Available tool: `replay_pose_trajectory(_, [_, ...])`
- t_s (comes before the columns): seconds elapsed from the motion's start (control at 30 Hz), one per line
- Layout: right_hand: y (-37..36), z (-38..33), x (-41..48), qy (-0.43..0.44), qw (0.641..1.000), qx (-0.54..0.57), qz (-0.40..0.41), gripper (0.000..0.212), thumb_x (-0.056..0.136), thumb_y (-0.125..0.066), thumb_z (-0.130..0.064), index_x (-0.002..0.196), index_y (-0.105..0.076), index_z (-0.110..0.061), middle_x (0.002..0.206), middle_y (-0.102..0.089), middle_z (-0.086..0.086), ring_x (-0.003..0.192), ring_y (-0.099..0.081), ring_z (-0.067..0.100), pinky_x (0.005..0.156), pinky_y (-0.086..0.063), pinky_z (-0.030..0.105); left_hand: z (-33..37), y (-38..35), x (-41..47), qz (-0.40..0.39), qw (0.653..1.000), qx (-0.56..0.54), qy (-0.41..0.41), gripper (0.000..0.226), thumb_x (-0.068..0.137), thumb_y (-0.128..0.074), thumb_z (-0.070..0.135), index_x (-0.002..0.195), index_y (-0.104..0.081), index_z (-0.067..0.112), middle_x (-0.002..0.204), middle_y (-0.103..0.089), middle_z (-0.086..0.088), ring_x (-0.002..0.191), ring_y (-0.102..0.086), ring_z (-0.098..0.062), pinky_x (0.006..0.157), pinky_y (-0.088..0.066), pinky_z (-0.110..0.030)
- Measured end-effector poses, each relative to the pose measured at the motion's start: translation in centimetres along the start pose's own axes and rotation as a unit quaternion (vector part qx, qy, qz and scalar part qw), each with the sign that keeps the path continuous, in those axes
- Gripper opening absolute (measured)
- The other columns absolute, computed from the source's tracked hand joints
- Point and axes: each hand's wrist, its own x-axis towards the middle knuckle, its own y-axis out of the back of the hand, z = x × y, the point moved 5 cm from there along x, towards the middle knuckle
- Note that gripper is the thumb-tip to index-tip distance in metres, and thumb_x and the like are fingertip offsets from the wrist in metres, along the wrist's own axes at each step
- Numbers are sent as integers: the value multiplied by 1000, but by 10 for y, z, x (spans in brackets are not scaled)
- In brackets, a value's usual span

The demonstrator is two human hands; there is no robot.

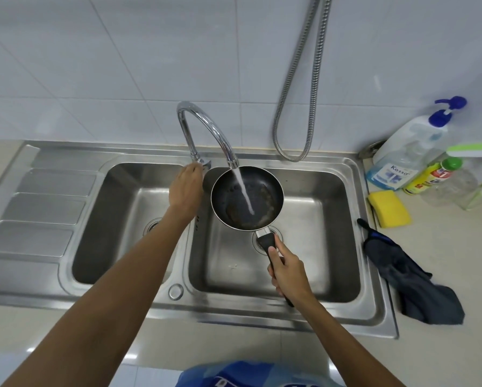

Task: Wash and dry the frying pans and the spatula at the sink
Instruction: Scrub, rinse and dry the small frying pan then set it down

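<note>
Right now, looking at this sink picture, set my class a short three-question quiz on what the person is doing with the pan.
1. True or false: water from the tap is running into the frying pan.
2. Which hand has its grip on the pan handle? A) left hand B) right hand C) both
3. Fill the gap: the yellow sponge lies on the counter to the ____ of the sink.

Key
1. True: the stream lands inside the pan, held over the right basin.
2. B: the right hand holds the handle; the left hand is at the tap's base.
3. Right, near the dark cloth.
</note>
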Motion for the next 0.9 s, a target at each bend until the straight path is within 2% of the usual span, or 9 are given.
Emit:
replay_pose_trajectory(0.13, [2, 1, 1, -1, 1000, -4, 2, 44, 106, -46, -34, 148, -42, -45, 62, -54, 2, 45, -45, 7, 43, -43, 25, -4, 14, 20, -33, 998, 46, -11, 25, 96, -53, -1, 114, -71, 2, 112, -70, -19, 103, -65, -43, 80, -52, -49])
replay_pose_trajectory(0.27, [7, 2, 2, 2, 1000, -12, 8, 43, 106, -46, -34, 147, -44, -46, 61, -54, 3, 46, -45, 7, 44, -43, 25, -5, 26, 54, -49, 989, 130, -54, 17, 93, -62, 0, 101, -74, 10, 96, -72, -19, 90, -70, -44, 76, -56, -49])
replay_pose_trajectory(0.43, [16, 2, 3, 19, 999, -36, 9, 44, 107, -45, -35, 149, -41, -46, 59, -56, -1, 46, -48, 6, 47, -44, 24, 8, 26, 77, -52, 988, 126, -70, 23, 89, -62, -5, 103, -74, 10, 99, -72, -19, 92, -69, -45, 79, -54, -49])
replay_pose_trajectory(0.53, [19, 4, 6, 22, 998, -48, 14, 44, 106, -45, -37, 150, -40, -45, 59, -57, -2, 48, -51, 7, 50, -47, 25, 4, 21, 73, -18, 996, 68, -50, 25, 92, -61, -3, 111, -73, 8, 106, -73, -21, 95, -68, -46, 81, -54, -50])
replay_pose_trajectory(0.6, [19, 5, 7, 21, 998, -50, 17, 44, 106, -45, -37, 150, -40, -44, 59, -58, -1, 49, -52, 8, 51, -48, 25, 7, 19, 60, 14, 1000, -13, -22, 26, 93, -62, 0, 115, -70, 10, 116, -71, -16, 99, -68, -44, 80, -55, -51])
replay_pose_trajectory(0.7, [16, 9, 7, 17, 999, -45, 20, 45, 106, -44, -38, 151, -39, -43, 59, -59, 1, 48, -51, 8, 50, -47, 26, 18, 10, 17, 83, 986, -134, 57, 23, 95, -64, 17, 118, -62, 16, 127, -62, -6, 103, -64, -33, 75, -53, -46])
replay_pose_trajectory(0.8, [8, 12, 7, 11, 999, -41, 23, 46, 105, -45, -42, 151, -40, -44, 61, -60, -1, 49, -50, 8, 52, -46, 28, 33, -9, -48, 105, 956, -215, 171, 17, 99, -61, 33, 102, -57, 17, 105, -60, -1, 88, -61, -26, 70, -49, -40])
replay_pose_trajectory(0.9, [0, 12, 6, -2, 999, -29, 27, 44, 104, -46, -43, 148, -43, -43, 69, -62, -5, 49, -52, 6, 51, -44, 25, 55, -42, -107, 17, 921, -291, 258, 32, 100, -56, 46, 82, -54, 21, 76, -61, 5, 71, -61, -20, 71, -53, -40])
